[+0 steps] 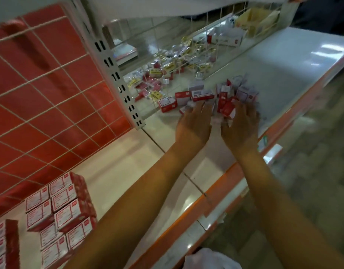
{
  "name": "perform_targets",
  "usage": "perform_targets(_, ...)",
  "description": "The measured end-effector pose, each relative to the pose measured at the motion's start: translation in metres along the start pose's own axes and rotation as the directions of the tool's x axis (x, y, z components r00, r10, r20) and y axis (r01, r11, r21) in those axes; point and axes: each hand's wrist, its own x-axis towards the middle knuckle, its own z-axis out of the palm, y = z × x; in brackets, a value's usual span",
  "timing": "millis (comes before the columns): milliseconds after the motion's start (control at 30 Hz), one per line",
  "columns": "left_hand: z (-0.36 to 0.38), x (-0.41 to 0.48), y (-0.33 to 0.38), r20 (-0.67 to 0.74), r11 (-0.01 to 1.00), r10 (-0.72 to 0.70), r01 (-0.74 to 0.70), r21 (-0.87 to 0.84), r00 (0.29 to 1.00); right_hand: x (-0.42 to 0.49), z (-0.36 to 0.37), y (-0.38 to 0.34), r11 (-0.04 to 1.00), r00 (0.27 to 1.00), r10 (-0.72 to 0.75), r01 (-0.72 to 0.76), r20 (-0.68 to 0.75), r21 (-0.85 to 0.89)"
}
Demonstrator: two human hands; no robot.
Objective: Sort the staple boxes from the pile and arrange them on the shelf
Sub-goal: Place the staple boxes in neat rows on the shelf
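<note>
1 head-worn camera looks forward and down, close over the shelf (283,61)

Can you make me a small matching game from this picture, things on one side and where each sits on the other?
Things:
1 loose pile of small red-and-white staple boxes
2 neat stack of red-and-white boxes
3 scattered yellow-labelled clear packets

Places:
A farthest back
B near left end of the white shelf
C at the fingertips of the left hand and right hand

Pairs: 1-C, 2-B, 3-A

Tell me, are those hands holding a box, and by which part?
It cannot be told: left hand and right hand touch the pile of staple boxes, fingertips blurred among them.
</note>
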Motion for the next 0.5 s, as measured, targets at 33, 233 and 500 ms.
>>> perform_targets(33, 0.003, 0.013, 0.002, 0.037, 1.0, -0.012, 0.012, 0.014, 0.999, 0.01, 0.001, 0.004, 0.999, 0.999, 0.032, -0.032, 0.019, 0.002)
perform_targets(233, 0.011, 0.069, 0.002, 0.177, 0.996, 0.045, -0.031, -0.081, 0.983, 0.039, 0.012, 0.016, 0.998, 0.985, 0.043, -0.05, 0.164, 0.04)
perform_targets(500, 0.031, 0.086, -0.007, 0.147, 0.977, 0.049, -0.016, -0.214, 0.988, 0.041, 0.015, 0.018, 0.976, 0.991, 0.004, -0.033, 0.131, 0.216)
